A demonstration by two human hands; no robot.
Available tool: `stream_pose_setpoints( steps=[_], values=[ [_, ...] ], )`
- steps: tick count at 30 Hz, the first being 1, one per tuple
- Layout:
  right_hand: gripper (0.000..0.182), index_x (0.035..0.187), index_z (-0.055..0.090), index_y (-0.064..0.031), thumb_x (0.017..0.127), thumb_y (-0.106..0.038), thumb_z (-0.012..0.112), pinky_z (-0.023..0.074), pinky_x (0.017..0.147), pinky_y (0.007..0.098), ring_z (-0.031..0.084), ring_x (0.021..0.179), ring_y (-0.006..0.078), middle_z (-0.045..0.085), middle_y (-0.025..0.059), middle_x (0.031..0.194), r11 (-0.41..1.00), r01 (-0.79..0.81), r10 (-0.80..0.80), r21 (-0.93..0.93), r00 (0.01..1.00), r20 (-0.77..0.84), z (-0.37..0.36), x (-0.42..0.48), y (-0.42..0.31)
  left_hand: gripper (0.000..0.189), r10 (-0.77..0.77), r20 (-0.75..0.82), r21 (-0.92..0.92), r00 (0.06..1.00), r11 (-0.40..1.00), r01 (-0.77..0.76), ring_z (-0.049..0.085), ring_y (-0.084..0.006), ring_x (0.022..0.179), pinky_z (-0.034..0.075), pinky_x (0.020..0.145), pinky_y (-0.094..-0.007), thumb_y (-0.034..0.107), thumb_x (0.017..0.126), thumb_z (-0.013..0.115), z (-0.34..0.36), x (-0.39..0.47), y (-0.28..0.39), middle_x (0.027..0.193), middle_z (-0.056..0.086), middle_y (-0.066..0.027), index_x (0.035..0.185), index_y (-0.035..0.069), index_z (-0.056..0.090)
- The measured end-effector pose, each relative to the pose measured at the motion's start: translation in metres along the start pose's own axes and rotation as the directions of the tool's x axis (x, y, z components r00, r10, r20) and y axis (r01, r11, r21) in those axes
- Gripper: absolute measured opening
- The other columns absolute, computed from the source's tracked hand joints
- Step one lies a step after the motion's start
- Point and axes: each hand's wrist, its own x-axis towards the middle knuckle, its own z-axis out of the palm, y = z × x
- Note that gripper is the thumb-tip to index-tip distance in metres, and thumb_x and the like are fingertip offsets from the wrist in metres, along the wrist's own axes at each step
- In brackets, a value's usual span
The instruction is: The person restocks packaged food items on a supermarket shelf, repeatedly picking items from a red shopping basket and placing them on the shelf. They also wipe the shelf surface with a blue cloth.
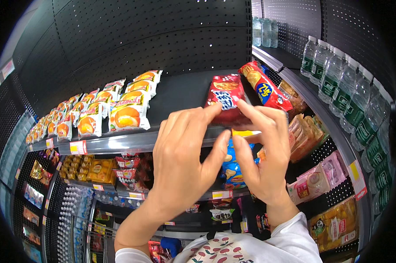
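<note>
A red snack packet [226,88] lies on the black top shelf, its near end between my hands. My left hand [188,148] reaches over the shelf's front edge, its index fingertip at the packet's left side, thumb and index apart. My right hand [263,148] is opposite, index fingertip at the packet's right side, thumb lower down. Whether the fingertips press on the packet or only hover over it cannot be told. Right of it, a long red and yellow snack package [265,87] lies slanted. Rows of white-wrapped bread buns [128,113] stand on the shelf's left part.
A clear-fronted shelf edge [112,143] with price tags runs below my hands. Lower shelves hold blue snack bags [234,172], red packets [130,174] and yellow boxed snacks [102,169]. Green-labelled water bottles [349,102] line the right-hand shelf. A wire cart [96,230] is at the lower left.
</note>
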Motion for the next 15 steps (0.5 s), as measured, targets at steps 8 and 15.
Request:
stream_pose_setpoints(
  steps=[8, 15],
  values=[
    [0.033, 0.120, 0.070, -0.0034, 0.098, -0.026, 0.076, 0.0540, 0.086, 0.0367, 0.057, 0.105, 0.0270, 0.053, 0.0213, 0.123, 0.979, 0.118, -0.095, 0.169, 0.986, -0.135, 0.029, -0.067, 0.000, 0.018, -0.346, -0.069, -0.544, 0.936, 0.799, 0.256, 0.070, -0.0226, 0.105, 0.062, 0.074, -0.0295, 0.005, 0.093, 0.082, -0.011, -0.060, 0.013, 0.119, 0.064, -0.0220, 0.107, -0.004, 0.074],
    [0.029, 0.117, 0.068, -0.0262, 0.094, -0.015, 0.083, 0.0510, 0.080, 0.0356, 0.059, 0.093, 0.0222, 0.041, 0.0086, 0.117, 0.950, 0.101, -0.120, 0.295, 0.992, 0.047, 0.046, -0.089, -0.036, 0.025, -0.409, -0.312, -0.512, 0.858, 0.833, 0.211, 0.070, -0.0220, 0.100, 0.057, 0.081, -0.0298, -0.003, 0.080, 0.090, -0.041, -0.111, 0.013, 0.117, 0.068, -0.0171, 0.093, 0.004, 0.071]
  ],
)
